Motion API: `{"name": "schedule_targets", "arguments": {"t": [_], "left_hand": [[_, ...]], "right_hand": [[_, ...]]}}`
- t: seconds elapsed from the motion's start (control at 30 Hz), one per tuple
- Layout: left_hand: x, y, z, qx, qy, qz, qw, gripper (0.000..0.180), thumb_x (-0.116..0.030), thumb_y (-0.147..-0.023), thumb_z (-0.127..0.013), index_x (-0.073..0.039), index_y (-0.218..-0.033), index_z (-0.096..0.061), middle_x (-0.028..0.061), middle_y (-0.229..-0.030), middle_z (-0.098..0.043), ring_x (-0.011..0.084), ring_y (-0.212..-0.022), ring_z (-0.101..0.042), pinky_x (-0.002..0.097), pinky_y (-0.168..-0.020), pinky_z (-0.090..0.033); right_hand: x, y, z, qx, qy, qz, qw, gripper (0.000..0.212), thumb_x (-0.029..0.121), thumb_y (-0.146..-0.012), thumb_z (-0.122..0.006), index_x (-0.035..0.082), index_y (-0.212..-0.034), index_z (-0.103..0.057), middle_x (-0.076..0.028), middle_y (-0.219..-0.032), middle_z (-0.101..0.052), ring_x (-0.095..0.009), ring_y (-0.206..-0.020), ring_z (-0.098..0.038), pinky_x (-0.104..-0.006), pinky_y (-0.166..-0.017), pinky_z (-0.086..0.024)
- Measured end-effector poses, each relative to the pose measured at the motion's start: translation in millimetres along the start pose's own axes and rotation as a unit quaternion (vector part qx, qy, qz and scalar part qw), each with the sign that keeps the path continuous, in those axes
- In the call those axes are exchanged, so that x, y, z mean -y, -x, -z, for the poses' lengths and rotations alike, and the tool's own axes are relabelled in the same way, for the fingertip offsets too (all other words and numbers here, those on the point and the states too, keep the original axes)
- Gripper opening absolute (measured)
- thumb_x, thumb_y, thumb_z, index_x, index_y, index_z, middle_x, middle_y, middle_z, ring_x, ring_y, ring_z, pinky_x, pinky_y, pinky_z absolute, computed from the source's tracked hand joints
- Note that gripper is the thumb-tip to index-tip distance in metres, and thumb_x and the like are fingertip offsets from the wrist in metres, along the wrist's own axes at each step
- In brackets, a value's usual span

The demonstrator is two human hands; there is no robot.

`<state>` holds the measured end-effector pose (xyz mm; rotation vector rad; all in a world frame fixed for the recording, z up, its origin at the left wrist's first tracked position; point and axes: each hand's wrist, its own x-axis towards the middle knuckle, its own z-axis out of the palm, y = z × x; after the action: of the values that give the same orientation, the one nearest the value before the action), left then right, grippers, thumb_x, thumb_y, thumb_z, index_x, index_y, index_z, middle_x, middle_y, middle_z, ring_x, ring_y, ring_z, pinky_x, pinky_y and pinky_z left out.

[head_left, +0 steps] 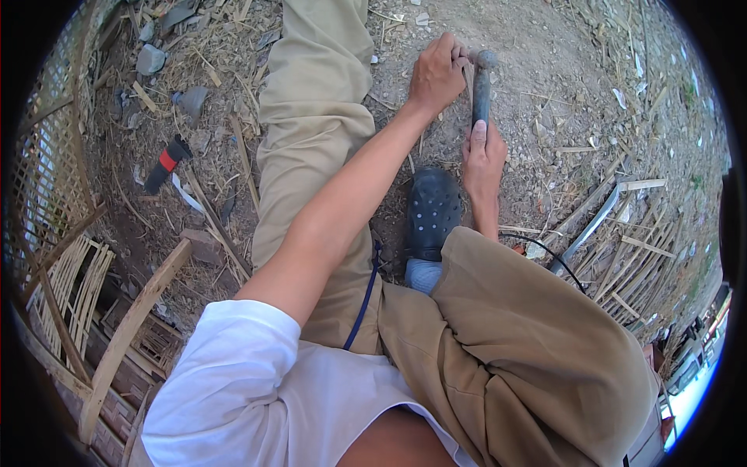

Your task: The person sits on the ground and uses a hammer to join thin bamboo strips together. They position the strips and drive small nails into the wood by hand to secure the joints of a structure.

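Observation:
My right hand (pixel 484 159) is wrapped around the grey shaft of a hammer (pixel 482 97), which points away from me just above the dirt. At its far end is a rounded, worn head. Close to the left side of that head, my left hand (pixel 438 74) is closed in a pinch, fingertips almost at the metal. A thin pale sliver shows between the two hands; whether the left fingers hold it, I cannot tell. The dark perforated clog (pixel 433 210) on my right foot rests just nearer than both hands.
Left of my outstretched leg lies a black object with a red band (pixel 167 162), near a brick (pixel 204 246). Woven bamboo lattice (pixel 47 156) and a wooden slat (pixel 136 331) stand at left. On the right are a long blade (pixel 595 223) and bamboo strips (pixel 640 253).

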<state>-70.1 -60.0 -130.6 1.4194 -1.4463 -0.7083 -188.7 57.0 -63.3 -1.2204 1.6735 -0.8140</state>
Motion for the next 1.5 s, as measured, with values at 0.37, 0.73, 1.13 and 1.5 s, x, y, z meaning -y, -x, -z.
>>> {"name": "schedule_targets", "arguments": {"t": [0.37,0.73,1.13,1.5], "left_hand": [[8,-1,0,0.002,-0.022,0.012,1.000,0.020,0.002,-0.087,-0.068,-0.004,-0.096,-0.052,0.0173,-0.086,-0.066,0.0429,-0.084,-0.067,0.0500,-0.072,-0.052],[14,2,-2,0.001,0.006,-0.008,1.000,0.021,0.005,-0.084,-0.063,-0.005,-0.094,-0.047,0.0192,-0.087,-0.062,0.0460,-0.085,-0.064,0.0529,-0.072,-0.050],[8,2,-3,-0.009,0.004,0.004,1.000,0.027,0.000,-0.084,-0.073,-0.004,-0.092,-0.048,0.0131,-0.081,-0.067,0.0368,-0.076,-0.067,0.0452,-0.070,-0.053],[3,2,-5,0.024,-0.031,-0.035,0.999,0.020,-0.007,-0.086,-0.070,-0.007,-0.096,-0.053,0.0145,-0.090,-0.063,0.0397,-0.090,-0.065,0.0509,-0.075,-0.054]], "right_hand": [[3,-7,-2,0.007,0.082,0.005,0.997,0.046,0.036,-0.113,-0.047,-0.004,-0.093,-0.057,-0.020,-0.062,-0.052,-0.036,-0.055,-0.052,-0.0496,-0.057,-0.039],[14,-1,-2,0.005,0.105,0.004,0.994,0.040,0.030,-0.112,-0.047,-0.005,-0.096,-0.059,-0.025,-0.065,-0.055,-0.045,-0.059,-0.055,-0.0531,-0.059,-0.040],[-1,24,9,-0.003,-0.102,-0.085,0.991,0.040,0.032,-0.113,-0.050,0.005,-0.084,-0.053,-0.001,-0.060,-0.049,-0.012,-0.047,-0.045,-0.0328,-0.044,-0.036],[-110,114,51,-0.186,0.018,-0.159,0.969,0.032,0.023,-0.096,-0.076,0.002,-0.080,-0.057,-0.002,-0.063,-0.052,-0.014,-0.054,-0.046,-0.0365,-0.052,-0.039]]}}
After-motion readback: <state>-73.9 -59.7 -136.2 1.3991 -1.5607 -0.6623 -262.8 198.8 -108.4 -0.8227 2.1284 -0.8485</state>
